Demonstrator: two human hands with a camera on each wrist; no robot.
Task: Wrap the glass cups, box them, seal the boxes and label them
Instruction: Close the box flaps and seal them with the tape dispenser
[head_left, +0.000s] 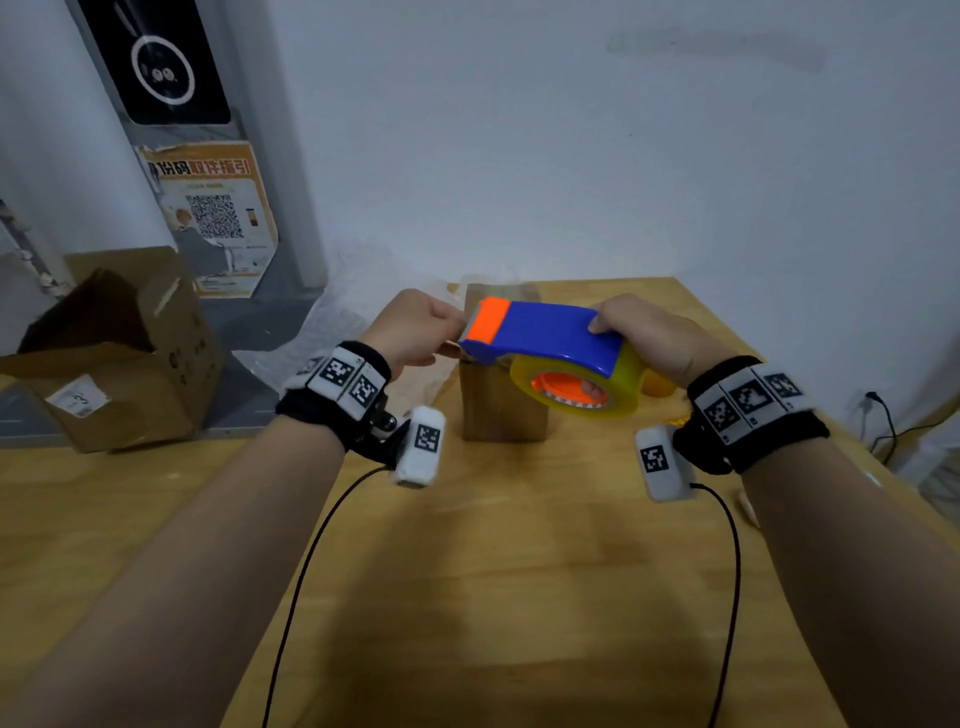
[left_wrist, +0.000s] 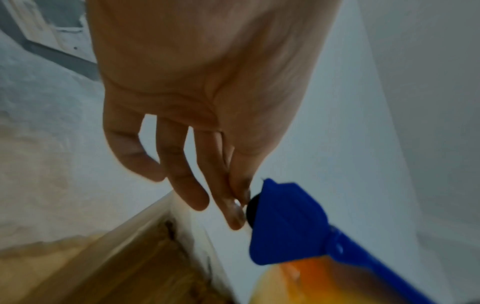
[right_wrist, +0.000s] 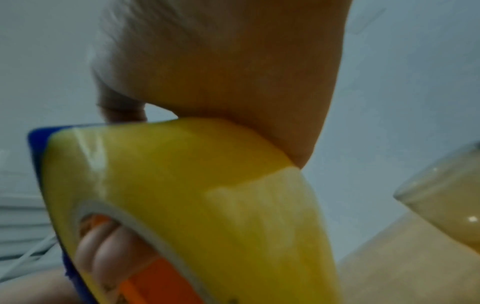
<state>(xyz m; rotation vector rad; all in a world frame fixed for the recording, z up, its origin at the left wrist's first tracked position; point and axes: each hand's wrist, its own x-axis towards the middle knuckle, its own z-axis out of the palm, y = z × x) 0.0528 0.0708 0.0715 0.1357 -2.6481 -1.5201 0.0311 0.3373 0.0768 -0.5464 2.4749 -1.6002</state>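
Over wooden table (head_left: 519, 545), right-hand fingers (head_left: 592, 387) (curled) thread tape dispenser (head_left: 550, 338).

The tape dispenser (head_left: 545, 338) hides the top of the small brown box (head_left: 501, 405) standing near the counter's (head_left: 519, 571) far edge, so its flaps cannot be judged. In the left wrist view the fingers (left_wrist: 231, 205) meet the dispenser's nose, but blur hides whether tape is pinched. The glass (right_wrist: 446, 197) is cut off by the right wrist view's edge.
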